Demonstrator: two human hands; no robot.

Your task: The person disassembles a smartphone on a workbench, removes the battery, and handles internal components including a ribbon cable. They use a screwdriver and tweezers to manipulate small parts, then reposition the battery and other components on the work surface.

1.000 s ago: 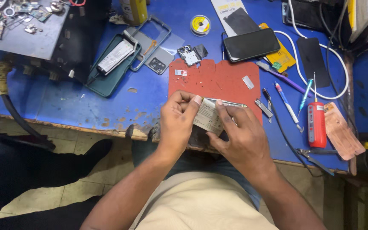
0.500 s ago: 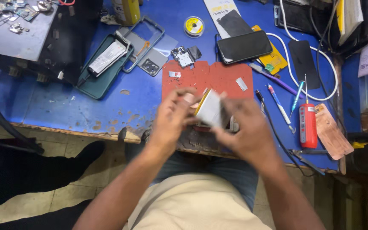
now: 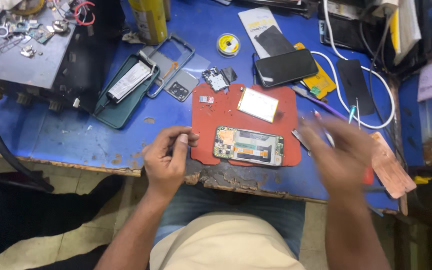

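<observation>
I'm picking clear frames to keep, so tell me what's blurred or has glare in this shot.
Head view: the right hand is smeared by motion blur, its fingers indistinct; the left hand and the opened phone on the red mat are sharp; lighting is even, with mild glare on the black phone screen.

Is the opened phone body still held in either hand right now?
No: the opened phone body lies flat on the red rubber mat, with the left hand and right hand beside it.
</observation>
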